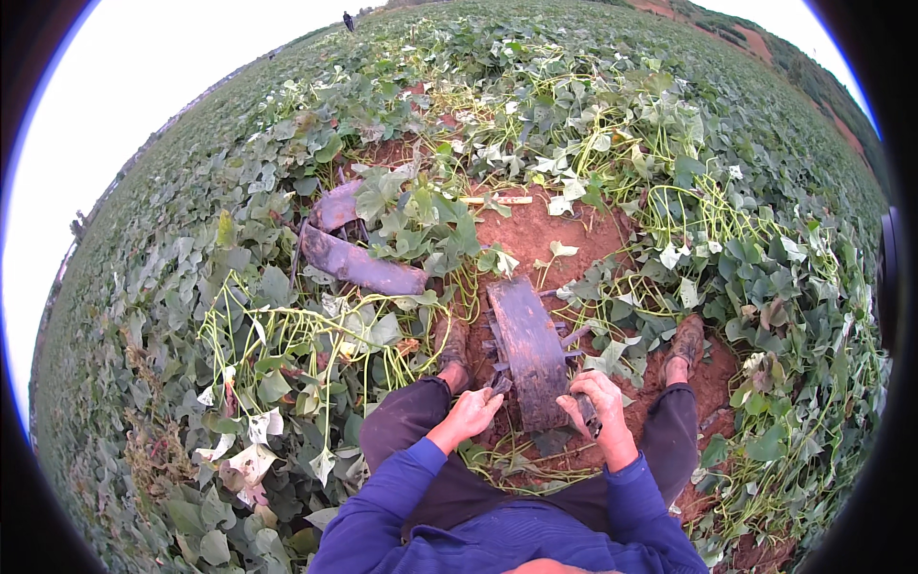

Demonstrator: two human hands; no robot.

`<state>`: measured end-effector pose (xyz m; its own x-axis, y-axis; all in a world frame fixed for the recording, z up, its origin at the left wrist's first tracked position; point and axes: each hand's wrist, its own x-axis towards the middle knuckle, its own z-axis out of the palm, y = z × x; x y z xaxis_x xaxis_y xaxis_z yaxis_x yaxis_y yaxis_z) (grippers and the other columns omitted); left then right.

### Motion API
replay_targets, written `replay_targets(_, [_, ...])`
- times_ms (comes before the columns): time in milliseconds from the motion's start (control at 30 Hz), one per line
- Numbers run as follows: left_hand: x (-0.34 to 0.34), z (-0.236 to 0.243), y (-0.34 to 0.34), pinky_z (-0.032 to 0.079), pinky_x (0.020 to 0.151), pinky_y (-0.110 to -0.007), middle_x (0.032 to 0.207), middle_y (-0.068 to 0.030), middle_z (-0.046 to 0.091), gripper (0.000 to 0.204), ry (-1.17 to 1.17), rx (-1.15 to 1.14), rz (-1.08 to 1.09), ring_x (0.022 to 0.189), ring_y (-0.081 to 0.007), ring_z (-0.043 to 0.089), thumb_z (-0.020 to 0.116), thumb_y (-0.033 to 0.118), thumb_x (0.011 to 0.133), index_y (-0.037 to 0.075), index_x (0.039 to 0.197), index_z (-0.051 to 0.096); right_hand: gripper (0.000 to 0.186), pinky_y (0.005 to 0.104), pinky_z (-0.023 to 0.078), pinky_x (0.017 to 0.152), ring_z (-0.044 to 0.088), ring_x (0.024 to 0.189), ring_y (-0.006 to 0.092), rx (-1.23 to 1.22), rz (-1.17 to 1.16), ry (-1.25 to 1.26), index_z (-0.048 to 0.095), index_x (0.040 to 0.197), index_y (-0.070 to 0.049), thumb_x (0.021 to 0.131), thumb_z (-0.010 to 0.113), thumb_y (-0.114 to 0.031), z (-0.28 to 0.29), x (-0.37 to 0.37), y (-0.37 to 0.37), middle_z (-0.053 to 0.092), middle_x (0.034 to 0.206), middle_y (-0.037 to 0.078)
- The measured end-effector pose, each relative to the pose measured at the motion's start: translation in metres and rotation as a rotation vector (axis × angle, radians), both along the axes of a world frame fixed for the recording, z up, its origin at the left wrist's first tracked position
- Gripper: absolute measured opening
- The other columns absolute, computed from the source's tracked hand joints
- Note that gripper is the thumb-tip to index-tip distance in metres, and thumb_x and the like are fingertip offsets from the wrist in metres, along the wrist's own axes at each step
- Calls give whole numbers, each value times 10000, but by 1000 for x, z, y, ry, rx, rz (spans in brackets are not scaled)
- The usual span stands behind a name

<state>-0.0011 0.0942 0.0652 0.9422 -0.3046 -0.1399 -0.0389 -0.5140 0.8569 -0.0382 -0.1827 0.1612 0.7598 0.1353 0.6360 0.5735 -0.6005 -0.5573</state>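
A dark, flat metal tool (529,349) with short spikes along its sides lies on red soil between my feet. My left hand (473,411) grips its near left corner. On the near right side my right hand (598,402) is closed around a dark handle of the same tool. Both sleeves are blue, and my dark trousers show below. My shoes (453,346) (686,342) stand on the soil on either side of the tool.
A second, curved purple-grey metal piece (356,260) lies among vines to the upper left. Green leafy vines (612,143) with yellowish stems cover the field all around the bare red soil patch (535,234). A distant person (348,19) stands at the horizon.
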Motion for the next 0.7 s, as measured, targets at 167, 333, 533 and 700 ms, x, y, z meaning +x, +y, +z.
replay_targets(167, [-12,-2,4,478,660,-444,703,-187,610,354,-12,-28,-10,647,-189,526,627,311,1034,-37,980,660,254,409,536,672,667,778,323,68,-45,69,651,864,-27,776,882,-81,0,-2,-17,668,858,124])
replay_targets(333, [-12,6,0,486,678,-441,740,-224,627,349,11,-14,-1,657,-207,525,624,311,1031,-35,1020,667,235,413,532,674,662,776,327,66,-57,48,646,857,-20,798,867,-76,-1,-3,-17,664,856,131])
replay_targets(533, [-13,11,-3,492,693,-460,773,-273,623,351,6,-13,-20,654,-347,477,627,307,1030,-42,995,648,239,411,534,670,658,768,327,67,-48,37,640,852,-22,788,867,-65,0,-1,-11,660,850,129])
replay_targets(700, [-15,13,-5,486,682,-463,782,-293,616,345,-15,-41,-34,666,-405,436,632,295,1030,-47,981,641,252,413,535,667,655,761,321,28,-33,54,635,848,-29,772,874,-61,-5,2,-5,653,844,123])
